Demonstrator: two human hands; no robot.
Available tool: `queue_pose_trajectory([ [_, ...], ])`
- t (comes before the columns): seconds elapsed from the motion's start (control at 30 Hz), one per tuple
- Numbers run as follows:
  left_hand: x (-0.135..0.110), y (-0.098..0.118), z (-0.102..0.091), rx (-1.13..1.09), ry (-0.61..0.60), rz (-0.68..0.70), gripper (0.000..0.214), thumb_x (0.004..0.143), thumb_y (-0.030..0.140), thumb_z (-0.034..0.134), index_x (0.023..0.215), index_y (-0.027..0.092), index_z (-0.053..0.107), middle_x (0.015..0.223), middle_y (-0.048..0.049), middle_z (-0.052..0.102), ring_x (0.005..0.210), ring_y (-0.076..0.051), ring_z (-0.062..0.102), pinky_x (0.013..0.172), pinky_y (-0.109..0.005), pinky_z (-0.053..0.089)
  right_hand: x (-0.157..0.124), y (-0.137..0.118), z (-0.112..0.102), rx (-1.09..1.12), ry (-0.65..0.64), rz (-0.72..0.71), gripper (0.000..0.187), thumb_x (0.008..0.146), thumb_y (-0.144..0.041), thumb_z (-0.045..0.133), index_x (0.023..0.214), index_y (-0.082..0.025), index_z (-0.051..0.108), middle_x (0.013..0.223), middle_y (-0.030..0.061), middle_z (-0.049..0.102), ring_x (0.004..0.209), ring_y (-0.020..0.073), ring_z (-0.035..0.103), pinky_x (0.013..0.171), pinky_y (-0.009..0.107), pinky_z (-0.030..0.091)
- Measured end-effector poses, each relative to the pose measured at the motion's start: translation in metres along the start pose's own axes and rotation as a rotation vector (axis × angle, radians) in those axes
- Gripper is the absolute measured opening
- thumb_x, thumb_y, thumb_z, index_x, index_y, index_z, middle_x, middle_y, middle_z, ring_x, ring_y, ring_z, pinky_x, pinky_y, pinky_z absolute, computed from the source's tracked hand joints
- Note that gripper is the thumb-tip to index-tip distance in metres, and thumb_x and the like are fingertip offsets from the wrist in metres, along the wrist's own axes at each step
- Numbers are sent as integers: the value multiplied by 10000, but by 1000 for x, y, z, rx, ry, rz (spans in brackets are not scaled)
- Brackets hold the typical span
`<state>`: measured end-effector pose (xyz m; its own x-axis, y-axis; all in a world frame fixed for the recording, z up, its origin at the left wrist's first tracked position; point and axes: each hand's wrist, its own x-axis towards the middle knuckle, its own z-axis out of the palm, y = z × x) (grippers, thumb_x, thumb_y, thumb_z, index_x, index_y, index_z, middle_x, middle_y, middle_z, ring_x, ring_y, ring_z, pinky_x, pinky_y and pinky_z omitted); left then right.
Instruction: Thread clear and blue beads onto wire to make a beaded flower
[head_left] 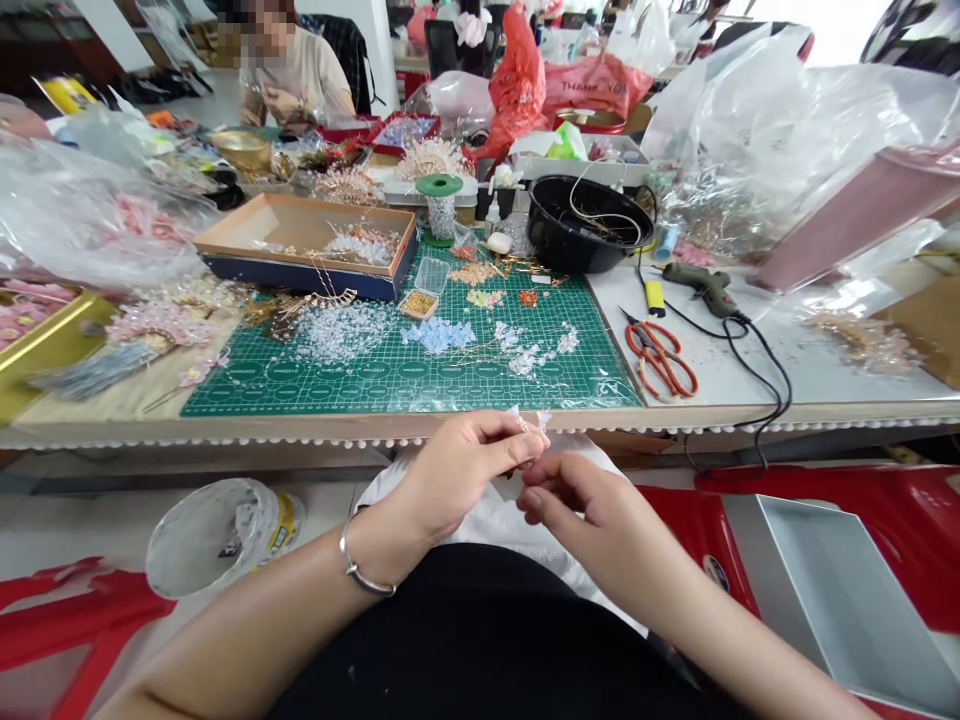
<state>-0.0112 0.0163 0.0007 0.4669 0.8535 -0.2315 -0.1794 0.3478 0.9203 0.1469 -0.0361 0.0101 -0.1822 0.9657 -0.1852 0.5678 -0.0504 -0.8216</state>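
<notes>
Just past the table's front edge, my left hand (465,465) pinches a small piece with translucent whitish petals (543,417) between thumb and fingertips. My right hand (577,495) is beside it on the right, fingers curled and thumb close to the index finger; what they hold, if anything, is too small to make out. On the green cutting mat (337,392) ahead lie clear flower beads (523,352), light blue petals (439,335) and a heap of clear beads (341,332). A small plastic box (420,303) there contains gold beads.
Orange-handled pliers (660,360) and a glue gun (701,285) with its cable lie right of the mat. Behind stand a black basin (592,255), a shallow box (300,275) and a green spool (439,186). A person (307,80) sits across the table. A white bucket (214,540) stands below left.
</notes>
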Motion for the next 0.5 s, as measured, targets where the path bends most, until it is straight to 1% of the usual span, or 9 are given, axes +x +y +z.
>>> queue_pose_trajectory([
  [0.03,-1,0,1,11,15,10,156,775,310,680,725,163,667,761,-17,623,750,-137,556,726,-268,436,1,-2,6,-14,21,-12,83,871,-221,503,848,-217,583,702,-3,681,648,159,648,585,262,495],
  [0.1,-2,0,2,44,47,36,156,790,325,665,749,174,669,788,-14,626,781,-147,567,736,-271,436,2,-2,12,-107,92,-88,151,880,-179,461,788,-210,576,657,-4,658,593,148,618,553,253,463],
  [0.17,-3,1,2,81,73,59,159,798,333,654,774,177,675,817,-13,626,785,-146,561,740,-271,431,4,-1,14,-239,170,-202,191,883,-151,425,820,-194,600,696,26,670,615,166,618,564,271,451],
  [0.23,-5,2,0,103,89,75,160,802,330,648,782,174,676,822,-14,625,784,-144,550,748,-271,427,6,-2,13,-332,215,-270,208,885,-147,409,901,-174,615,750,56,688,655,192,629,577,293,448],
  [0.3,-6,4,-1,90,102,97,151,804,319,644,782,173,672,822,-13,628,793,-144,549,763,-271,428,6,-6,11,-348,204,-267,205,895,-165,414,952,-172,611,808,64,697,699,201,637,599,302,452],
  [0.37,-8,5,-1,64,110,123,142,810,309,635,778,174,667,813,-12,629,798,-144,556,780,-273,433,8,-10,10,-310,166,-228,159,898,-207,452,947,-190,603,832,48,695,711,189,632,610,295,453],
  [0.43,-9,6,-1,46,102,142,142,815,302,627,774,170,664,802,-12,626,795,-145,561,788,-276,437,10,-13,10,-287,162,-204,101,885,-239,496,877,-200,589,803,35,681,693,177,616,595,282,442],
  [0.5,-9,5,-1,24,77,138,147,813,299,629,764,164,660,788,-13,619,784,-146,561,781,-281,442,13,-13,11,-311,200,-203,122,873,-252,520,763,-204,540,710,22,642,633,167,579,544,270,404],
])
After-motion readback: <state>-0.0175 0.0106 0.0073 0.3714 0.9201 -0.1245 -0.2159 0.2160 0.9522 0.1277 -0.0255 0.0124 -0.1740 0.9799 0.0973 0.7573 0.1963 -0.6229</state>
